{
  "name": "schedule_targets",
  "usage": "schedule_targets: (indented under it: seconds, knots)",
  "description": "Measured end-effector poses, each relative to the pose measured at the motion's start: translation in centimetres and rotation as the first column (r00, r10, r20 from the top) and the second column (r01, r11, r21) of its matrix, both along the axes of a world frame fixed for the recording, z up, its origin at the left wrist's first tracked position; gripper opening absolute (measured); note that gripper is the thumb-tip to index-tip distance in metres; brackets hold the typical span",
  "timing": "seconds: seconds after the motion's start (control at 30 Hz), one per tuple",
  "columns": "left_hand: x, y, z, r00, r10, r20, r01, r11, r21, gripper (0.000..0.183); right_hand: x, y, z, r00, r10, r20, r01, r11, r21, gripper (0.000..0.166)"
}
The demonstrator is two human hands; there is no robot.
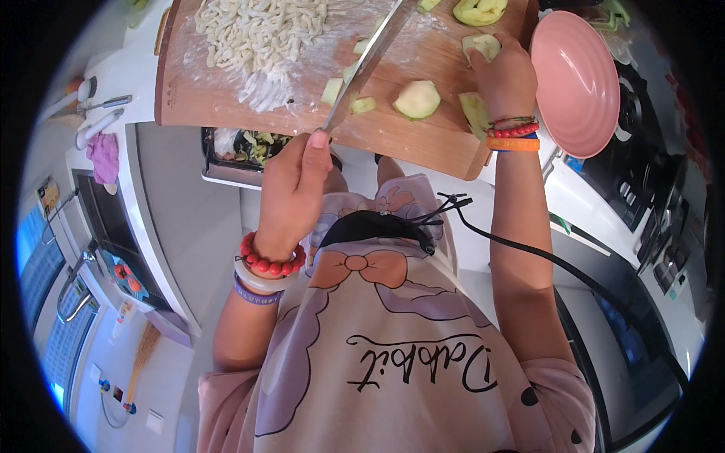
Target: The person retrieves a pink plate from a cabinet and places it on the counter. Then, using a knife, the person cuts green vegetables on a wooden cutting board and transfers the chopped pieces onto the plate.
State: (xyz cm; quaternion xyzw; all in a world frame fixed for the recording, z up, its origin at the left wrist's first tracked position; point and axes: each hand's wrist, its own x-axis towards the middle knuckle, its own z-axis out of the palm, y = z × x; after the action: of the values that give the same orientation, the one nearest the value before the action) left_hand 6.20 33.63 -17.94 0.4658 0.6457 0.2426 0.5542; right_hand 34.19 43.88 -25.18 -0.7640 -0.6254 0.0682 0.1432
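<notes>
My left hand (297,187) grips the handle end of a long-bladed kitchen knife (365,62). Its blade slants up and to the right over a wooden cutting board (209,107). At the board's right side, the fingers of my right hand (504,73) pinch a pale, green-edged vegetable slice (478,48). Between the hands lies a thick cut vegetable chunk (417,100), with small cut pieces (333,90) beside the blade. Another vegetable piece (473,113) sits partly under my right wrist, and a larger one (480,10) is at the far edge. Floured noodles (260,28) are heaped on the left.
A pink bowl (578,85) stands right of the board, near a black gas hob (634,113). Below the board's front edge is a bin (238,172) holding peelings. A black cord (544,257) crosses my right forearm. A sink faucet (76,294) is at far left.
</notes>
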Motion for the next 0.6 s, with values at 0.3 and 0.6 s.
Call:
schedule_targets:
  seconds: [0.3, 0.6]
  knots:
    - [0.6, -0.2, -0.3, 0.998, -0.053, 0.036, 0.056, 0.994, -0.092, 0.047, -5.9, -8.5, 3.6, 0.942, 0.004, -0.334, -0.031, 0.997, -0.076, 0.030]
    - [2.7, -3.4, -3.8, 0.998, 0.037, 0.054, -0.030, 0.993, -0.112, 0.050, -7.4, -8.4, 1.3, 0.853, -0.076, -0.516, 0.071, 0.997, -0.029, 0.027]
